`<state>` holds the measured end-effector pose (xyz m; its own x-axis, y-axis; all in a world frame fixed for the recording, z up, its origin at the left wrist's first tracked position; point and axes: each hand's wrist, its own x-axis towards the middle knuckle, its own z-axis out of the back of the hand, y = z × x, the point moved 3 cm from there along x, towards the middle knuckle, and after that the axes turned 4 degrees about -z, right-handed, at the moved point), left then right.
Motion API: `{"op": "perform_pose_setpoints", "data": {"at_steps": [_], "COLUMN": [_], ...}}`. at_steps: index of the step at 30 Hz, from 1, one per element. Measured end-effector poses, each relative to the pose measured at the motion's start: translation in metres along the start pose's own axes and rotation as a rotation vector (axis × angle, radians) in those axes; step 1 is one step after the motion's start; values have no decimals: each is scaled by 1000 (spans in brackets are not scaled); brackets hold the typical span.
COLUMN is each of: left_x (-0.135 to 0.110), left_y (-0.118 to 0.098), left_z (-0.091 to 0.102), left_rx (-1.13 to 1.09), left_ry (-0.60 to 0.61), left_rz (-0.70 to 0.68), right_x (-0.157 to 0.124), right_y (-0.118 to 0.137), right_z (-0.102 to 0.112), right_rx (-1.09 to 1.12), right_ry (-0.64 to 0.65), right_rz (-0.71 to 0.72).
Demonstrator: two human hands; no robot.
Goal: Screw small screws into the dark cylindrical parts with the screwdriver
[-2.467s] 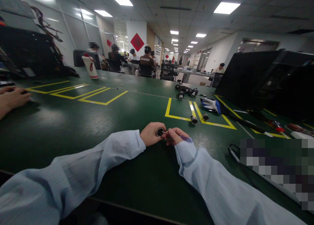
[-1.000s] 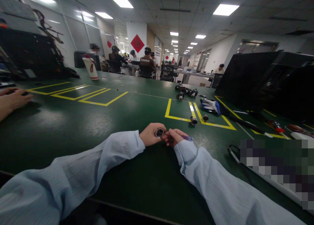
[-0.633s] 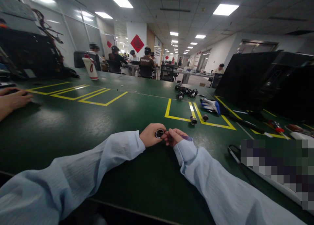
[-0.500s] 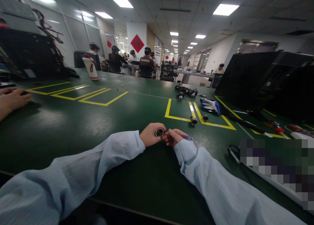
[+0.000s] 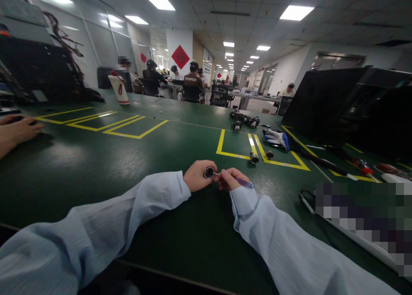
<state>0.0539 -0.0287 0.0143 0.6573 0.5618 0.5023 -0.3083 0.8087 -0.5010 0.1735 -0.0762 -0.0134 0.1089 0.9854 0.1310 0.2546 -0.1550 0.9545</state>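
Note:
My left hand [image 5: 198,176] is closed around a small metal cylinder [image 5: 209,172], its dark open end with a bright rim turned toward me. Pinched in my right hand [image 5: 232,178] is a thin screwdriver [image 5: 245,183] with a see-through purple handle. Its slim shaft points left and reaches the mouth of the cylinder. How deep the tip sits inside cannot be made out. Both hands are close together above the green table [image 5: 193,235]. Beyond them lie two similar metal cylinders [image 5: 254,158], next to yellow tape lines.
Black cabled parts [image 5: 244,120] and a blue-white glove [image 5: 276,139] lie farther back. At right are a red-handled screwdriver [image 5: 363,165] and a large black case [image 5: 347,110]. A paper cup [image 5: 119,89] stands at back left. Another person's hand [image 5: 19,129] rests at the left edge.
My right hand has shifted slightly right, and more of the screwdriver's shaft and purple handle shows. My left hand still holds the cylinder, tipped a little differently.

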Motion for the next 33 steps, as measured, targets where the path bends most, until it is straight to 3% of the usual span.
{"op": "perform_pose_setpoints", "data": {"at_steps": [8, 16, 21, 27, 33], "left_x": [-1, -1, 0, -1, -1], "left_y": [0, 1, -2, 0, 3], "left_z": [0, 3, 3, 3, 7], "left_rx": [-26, -205, -173, -138, -134], "left_ry": [2, -77, -91, -121, -210], "left_rz": [-17, 10, 26, 36, 69], "right_x": [-8, -6, -6, -8, -13], "right_y": [6, 5, 6, 11, 16], "right_z": [-3, -3, -3, -3, 2], "right_rx": [-363, -285, -277, -231, -258], "right_ry": [-29, 39, 56, 33, -67], "right_rz": [187, 233, 217, 214, 266]}}
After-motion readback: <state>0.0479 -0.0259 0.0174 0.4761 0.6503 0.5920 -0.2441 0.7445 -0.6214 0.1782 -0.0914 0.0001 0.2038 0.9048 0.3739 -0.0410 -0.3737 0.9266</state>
